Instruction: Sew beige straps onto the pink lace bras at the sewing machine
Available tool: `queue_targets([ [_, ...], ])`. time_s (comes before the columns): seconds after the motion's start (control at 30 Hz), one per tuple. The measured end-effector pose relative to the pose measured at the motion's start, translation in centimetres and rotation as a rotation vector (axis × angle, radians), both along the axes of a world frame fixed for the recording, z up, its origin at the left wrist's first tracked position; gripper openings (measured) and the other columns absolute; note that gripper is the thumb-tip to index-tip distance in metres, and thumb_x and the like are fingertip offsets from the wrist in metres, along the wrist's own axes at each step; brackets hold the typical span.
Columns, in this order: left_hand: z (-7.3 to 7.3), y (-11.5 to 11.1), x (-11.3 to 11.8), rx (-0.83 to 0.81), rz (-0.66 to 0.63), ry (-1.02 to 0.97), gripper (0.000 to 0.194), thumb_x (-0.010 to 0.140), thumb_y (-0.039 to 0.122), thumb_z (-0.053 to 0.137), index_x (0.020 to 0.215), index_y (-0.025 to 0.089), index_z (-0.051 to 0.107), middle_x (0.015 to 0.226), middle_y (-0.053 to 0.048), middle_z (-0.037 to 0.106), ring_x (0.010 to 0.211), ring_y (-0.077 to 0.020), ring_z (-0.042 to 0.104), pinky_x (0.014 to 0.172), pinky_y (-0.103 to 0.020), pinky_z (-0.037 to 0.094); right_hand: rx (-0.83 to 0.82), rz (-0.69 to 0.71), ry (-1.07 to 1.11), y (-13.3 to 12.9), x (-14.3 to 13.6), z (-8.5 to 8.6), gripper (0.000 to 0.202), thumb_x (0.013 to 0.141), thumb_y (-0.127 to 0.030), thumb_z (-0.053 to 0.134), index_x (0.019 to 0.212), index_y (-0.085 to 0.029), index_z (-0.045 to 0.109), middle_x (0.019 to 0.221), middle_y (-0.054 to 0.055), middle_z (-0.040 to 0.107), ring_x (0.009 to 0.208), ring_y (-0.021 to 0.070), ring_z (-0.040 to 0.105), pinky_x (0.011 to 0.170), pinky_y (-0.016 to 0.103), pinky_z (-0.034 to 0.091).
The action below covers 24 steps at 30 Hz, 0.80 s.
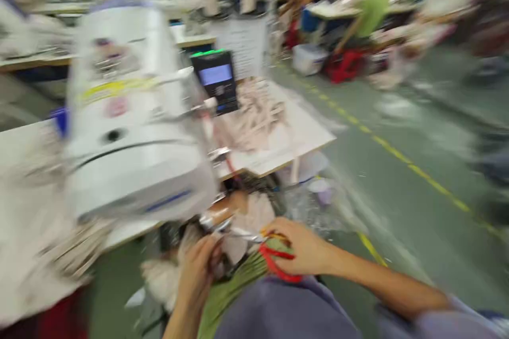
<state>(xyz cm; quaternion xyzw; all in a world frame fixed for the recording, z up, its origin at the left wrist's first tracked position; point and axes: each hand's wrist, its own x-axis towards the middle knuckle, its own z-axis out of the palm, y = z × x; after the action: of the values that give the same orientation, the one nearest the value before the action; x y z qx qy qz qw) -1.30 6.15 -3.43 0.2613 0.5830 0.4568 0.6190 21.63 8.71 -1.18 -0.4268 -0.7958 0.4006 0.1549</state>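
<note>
Head view, motion-blurred: scissors (272, 266) sit at lower centre of the frame, red handle loop toward the right, blades pointing left to the pale cloth (234, 248). Right hand (306, 246) has them, fingers wrapped round the handles; whether the blades are apart is too blurred to call. Left hand (201, 259), lower centre-left, has its fingertips drawn together beside the cloth edge; can't tell if it's pinching cloth or something smaller. Handling, my guess: scissors light and rigid, blades smooth and likely slippery, so handle loops are the place to hold; keep fingers off the tips. Cloth looks thin, limp, easily creased, not fragile; best pinched at an edge and kept taut, since it would probably fold away from a blade. Pose: right forearm comes in from the lower right, nearly flat, sloping up to the wrist; left forearm rises from the bottom edge, hand tipped inward. Both hands are near each other, above green fabric (234, 291) at bottom centre, lower right of the big white machine (139, 116).
</note>
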Motion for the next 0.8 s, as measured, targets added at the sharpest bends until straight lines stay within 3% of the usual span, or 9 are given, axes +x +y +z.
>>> queue_targets([
  [0.07, 0.1, -1.5, -1.7, -0.014, 0.085, 0.015, 0.056, 0.059, 0.066, 0.080, 0.066, 0.014, 0.060, 0.055, 0.006, 0.049, 0.047, -0.0049, 0.040, 0.045, -0.019, 0.033, -0.034, 0.035, -0.014, 0.5, -0.4, -0.4, 0.038, 0.072, -0.026, 0.061, 0.108, -0.019, 0.062, 0.100, 0.007, 0.067, 0.078, 0.0189, 0.064, 0.072, 0.032, 0.052],
  [0.13, 0.0, -1.8, -2.3, -0.014, 0.144, 0.038, 0.056, 0.056, 0.066, 0.080, 0.063, 0.014, 0.060, 0.055, 0.004, 0.051, 0.048, -0.0050, 0.040, 0.048, -0.019, 0.033, -0.048, 0.076, -0.037, 0.9, -1.2, -0.7, 0.036, 0.073, -0.024, 0.058, 0.108, -0.020, 0.060, 0.097, 0.007, 0.066, 0.067, 0.0159, 0.059, 0.063, 0.030, 0.050],
  [0.3, 0.2, -1.4, -1.8, 0.027, 0.135, 0.073, 0.050, 0.063, 0.063, 0.076, 0.062, 0.016, 0.061, 0.058, 0.001, 0.057, 0.052, -0.0079, 0.043, 0.049, -0.021, 0.032, -0.028, 0.110, -0.042, 0.5, -3.1, -0.7, 0.034, 0.073, -0.025, 0.058, 0.107, -0.021, 0.059, 0.094, 0.006, 0.066, 0.063, 0.0153, 0.056, 0.061, 0.030, 0.049],
  [0.47, 0.1, -1.6, -2.1, 0.057, 0.067, 0.123, 0.040, 0.068, 0.056, 0.074, 0.063, 0.017, 0.064, 0.059, 0.000, 0.060, 0.054, -0.0106, 0.046, 0.054, -0.023, 0.035, -0.013, 0.139, -0.054, 1.0, -4.0, -1.1, 0.035, 0.076, -0.025, 0.057, 0.111, -0.023, 0.060, 0.105, 0.007, 0.068, 0.068, 0.0159, 0.059, 0.064, 0.030, 0.050],
  [0.8, -0.2, -2.0, -2.5, 0.067, 0.064, 0.148, 0.034, 0.074, 0.048, 0.070, 0.062, 0.018, 0.061, 0.061, 0.001, 0.056, 0.061, -0.0127, 0.047, 0.060, -0.024, 0.038, -0.145, 0.096, -0.105, 1.5, -3.7, -0.7, 0.031, 0.081, -0.032, 0.058, 0.109, -0.024, 0.067, 0.097, 0.006, 0.071, 0.065, 0.0174, 0.062, 0.059, 0.029, 0.050],
])
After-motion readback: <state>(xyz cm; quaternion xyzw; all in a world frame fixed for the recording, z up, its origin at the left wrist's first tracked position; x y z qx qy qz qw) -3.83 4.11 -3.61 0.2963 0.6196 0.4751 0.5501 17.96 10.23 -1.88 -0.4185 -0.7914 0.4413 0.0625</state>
